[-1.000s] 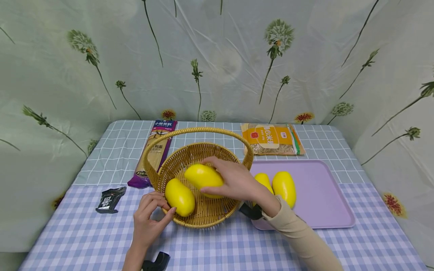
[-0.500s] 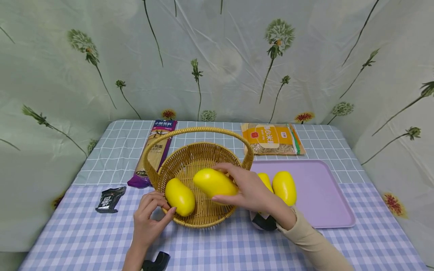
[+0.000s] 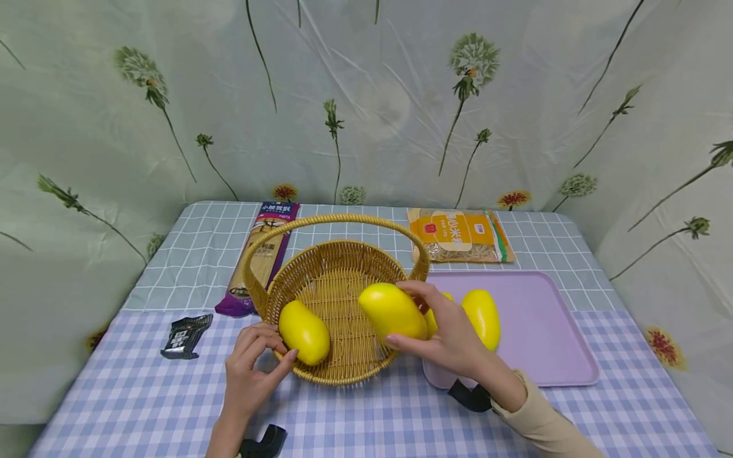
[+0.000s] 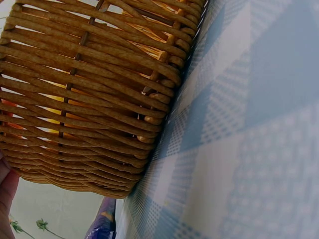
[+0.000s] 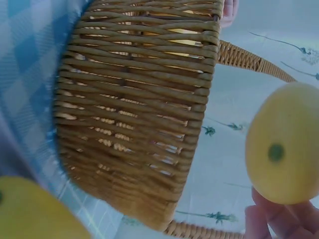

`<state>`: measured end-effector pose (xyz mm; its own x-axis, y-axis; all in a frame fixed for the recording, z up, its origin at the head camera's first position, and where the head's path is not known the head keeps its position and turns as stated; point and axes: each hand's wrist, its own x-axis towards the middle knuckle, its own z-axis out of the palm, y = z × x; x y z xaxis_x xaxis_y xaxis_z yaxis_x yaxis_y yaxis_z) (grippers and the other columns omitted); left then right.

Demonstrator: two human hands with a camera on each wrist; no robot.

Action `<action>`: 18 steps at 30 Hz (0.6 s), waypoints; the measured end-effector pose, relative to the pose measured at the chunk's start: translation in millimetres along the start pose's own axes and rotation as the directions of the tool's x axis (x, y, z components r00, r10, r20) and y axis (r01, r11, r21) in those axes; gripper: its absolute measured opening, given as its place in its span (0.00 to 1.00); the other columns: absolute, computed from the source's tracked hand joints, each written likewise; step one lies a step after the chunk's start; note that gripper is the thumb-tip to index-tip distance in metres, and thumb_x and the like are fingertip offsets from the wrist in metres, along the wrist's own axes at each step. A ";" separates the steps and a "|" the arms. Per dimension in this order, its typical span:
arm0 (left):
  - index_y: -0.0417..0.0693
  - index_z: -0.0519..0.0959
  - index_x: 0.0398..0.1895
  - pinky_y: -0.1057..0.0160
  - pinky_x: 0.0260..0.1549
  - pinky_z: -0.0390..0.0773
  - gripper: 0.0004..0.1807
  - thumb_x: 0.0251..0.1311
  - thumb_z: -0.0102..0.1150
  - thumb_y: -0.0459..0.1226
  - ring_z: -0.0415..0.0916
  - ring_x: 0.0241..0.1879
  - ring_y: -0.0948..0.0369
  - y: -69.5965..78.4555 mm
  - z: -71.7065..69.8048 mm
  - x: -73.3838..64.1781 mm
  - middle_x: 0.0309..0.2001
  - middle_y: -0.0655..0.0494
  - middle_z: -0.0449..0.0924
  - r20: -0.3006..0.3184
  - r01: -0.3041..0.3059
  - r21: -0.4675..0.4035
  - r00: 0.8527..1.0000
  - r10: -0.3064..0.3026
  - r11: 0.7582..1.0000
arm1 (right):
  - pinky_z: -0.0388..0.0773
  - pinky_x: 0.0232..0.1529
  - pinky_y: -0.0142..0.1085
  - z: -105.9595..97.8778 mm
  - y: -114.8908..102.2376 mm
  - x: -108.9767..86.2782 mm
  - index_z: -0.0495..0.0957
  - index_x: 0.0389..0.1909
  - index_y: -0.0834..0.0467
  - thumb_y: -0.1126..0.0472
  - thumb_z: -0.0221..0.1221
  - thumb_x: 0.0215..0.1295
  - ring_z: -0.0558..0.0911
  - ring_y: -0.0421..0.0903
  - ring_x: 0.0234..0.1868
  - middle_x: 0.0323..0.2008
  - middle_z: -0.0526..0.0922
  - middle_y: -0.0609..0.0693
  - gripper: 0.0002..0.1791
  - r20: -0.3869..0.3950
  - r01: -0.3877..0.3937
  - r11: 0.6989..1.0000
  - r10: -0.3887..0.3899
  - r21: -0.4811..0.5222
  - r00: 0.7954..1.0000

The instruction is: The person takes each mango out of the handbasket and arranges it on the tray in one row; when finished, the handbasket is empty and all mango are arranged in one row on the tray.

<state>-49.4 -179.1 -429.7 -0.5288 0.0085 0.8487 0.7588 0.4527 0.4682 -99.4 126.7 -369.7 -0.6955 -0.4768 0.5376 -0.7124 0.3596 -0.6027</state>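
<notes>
My right hand [image 3: 458,337] grips a yellow mango [image 3: 392,312] between thumb and fingers, over the right side of the wicker basket [image 3: 343,376]. In the right wrist view the held mango [image 5: 286,144] is above rim height, beside the basket's woven wall [image 5: 134,104]. A second mango [image 3: 305,333] lies inside the basket at the left. With thumb and fingers my left hand [image 3: 252,359] pinches the basket's left rim. Two more mangoes rest on the lilac tray [image 3: 544,337]: one mango [image 3: 482,318] shows plainly, and the other is mostly hidden behind my right hand.
Behind the basket's left side lies a purple pasta packet [image 3: 260,261]. An orange grain bag [image 3: 460,235] is behind the tray. A small black packet [image 3: 186,337] lies on the checked cloth at the left. The basket's handle [image 3: 338,219] arches upright over it.
My right hand has carried the mango from inside the basket up and right, toward its right rim and the tray. My left hand stays on the rim.
</notes>
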 end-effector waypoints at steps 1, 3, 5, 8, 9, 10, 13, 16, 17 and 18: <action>0.41 0.74 0.18 0.66 0.49 0.69 0.18 0.58 0.64 0.43 0.70 0.35 0.49 0.0 0.0 0.1 0.26 0.46 0.74 0.001 0.000 0.001 1.000 0.000 1.000 | 0.74 0.35 0.34 -1.1 1.2 -2.6 0.66 0.60 0.55 0.39 0.64 0.55 0.75 0.41 0.36 0.46 0.78 0.45 0.37 -0.022 0.001 1.000 -0.001 0.009 1.000; 0.41 0.74 0.18 0.66 0.49 0.69 0.18 0.58 0.64 0.43 0.70 0.35 0.50 -0.1 -0.1 0.2 0.26 0.46 0.74 0.002 0.001 0.003 1.000 -0.001 1.000 | 0.74 0.35 0.35 -4.1 3.3 -7.8 0.66 0.60 0.57 0.43 0.67 0.54 0.75 0.43 0.36 0.46 0.78 0.48 0.37 -0.069 0.001 1.000 0.001 0.028 0.998; 0.41 0.73 0.18 0.66 0.49 0.69 0.18 0.58 0.64 0.43 0.70 0.35 0.50 0.0 -0.3 0.3 0.26 0.46 0.74 0.004 0.003 0.005 1.000 -0.003 1.000 | 0.74 0.36 0.35 -6.8 5.1 -14.0 0.65 0.60 0.60 0.51 0.72 0.50 0.75 0.44 0.36 0.48 0.78 0.51 0.39 -0.114 -0.016 0.999 0.022 0.049 0.993; 0.41 0.73 0.19 0.66 0.49 0.69 0.18 0.58 0.63 0.43 0.70 0.35 0.49 0.2 -0.6 0.4 0.26 0.46 0.74 0.008 0.007 0.007 1.000 -0.007 1.000 | 0.72 0.38 0.34 -11.1 6.9 -24.0 0.64 0.60 0.63 0.66 0.74 0.42 0.74 0.45 0.38 0.52 0.76 0.54 0.42 -0.176 -0.060 0.996 0.072 0.072 0.982; 0.41 0.73 0.19 0.66 0.49 0.69 0.18 0.58 0.63 0.43 0.70 0.35 0.49 0.3 -0.7 0.4 0.26 0.46 0.74 0.009 0.009 0.008 1.000 -0.009 1.000 | 0.72 0.39 0.34 -12.4 7.5 -27.3 0.64 0.60 0.63 0.69 0.74 0.40 0.74 0.45 0.38 0.53 0.75 0.54 0.43 -0.191 -0.078 0.994 0.092 0.076 0.977; 0.41 0.73 0.19 0.66 0.49 0.69 0.18 0.58 0.63 0.43 0.70 0.35 0.49 0.4 -0.8 0.4 0.26 0.46 0.74 0.009 0.009 0.009 1.000 -0.010 1.000 | 0.71 0.40 0.34 -13.8 8.2 -30.6 0.63 0.61 0.63 0.72 0.73 0.39 0.74 0.45 0.39 0.53 0.75 0.54 0.44 -0.205 -0.095 0.993 0.108 0.072 0.973; 0.41 0.73 0.19 0.66 0.49 0.69 0.18 0.58 0.63 0.43 0.70 0.35 0.48 0.5 -0.9 0.5 0.26 0.46 0.74 0.009 0.011 0.009 1.000 -0.011 1.000 | 0.70 0.42 0.32 -18.4 11.4 -38.9 0.62 0.61 0.64 0.75 0.72 0.38 0.74 0.44 0.39 0.52 0.74 0.54 0.45 -0.248 -0.135 0.990 0.143 0.051 0.958; 0.41 0.73 0.18 0.66 0.49 0.69 0.18 0.58 0.63 0.43 0.70 0.34 0.48 0.5 -0.8 0.5 0.26 0.46 0.74 0.008 0.009 0.007 1.000 -0.009 1.000 | 0.69 0.42 0.30 -22.9 16.6 -46.5 0.61 0.62 0.66 0.78 0.70 0.38 0.74 0.43 0.40 0.49 0.75 0.57 0.45 -0.297 -0.173 0.985 0.173 0.026 0.939; 0.41 0.73 0.18 0.66 0.49 0.69 0.18 0.58 0.63 0.43 0.70 0.34 0.48 0.5 -0.7 0.4 0.26 0.46 0.74 0.009 0.008 0.007 1.000 -0.008 1.000 | 0.69 0.41 0.29 -24.5 17.8 -48.5 0.61 0.62 0.66 0.79 0.69 0.39 0.74 0.42 0.40 0.49 0.75 0.57 0.44 -0.314 -0.190 0.981 0.189 0.027 0.931; 0.41 0.73 0.18 0.66 0.49 0.69 0.18 0.58 0.63 0.43 0.70 0.34 0.48 0.5 -0.6 0.4 0.26 0.46 0.74 0.009 0.008 0.007 1.000 -0.008 1.000 | 0.69 0.41 0.28 -26.4 18.9 -50.0 0.61 0.61 0.67 0.80 0.68 0.39 0.74 0.42 0.40 0.49 0.75 0.58 0.44 -0.332 -0.206 0.978 0.203 0.027 0.921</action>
<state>-49.0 -179.4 -429.0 -0.5382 0.0124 0.8427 0.7518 0.4590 0.4734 -80.5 178.5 -392.4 -0.8166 -0.0994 0.5686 -0.5510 0.4279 -0.7164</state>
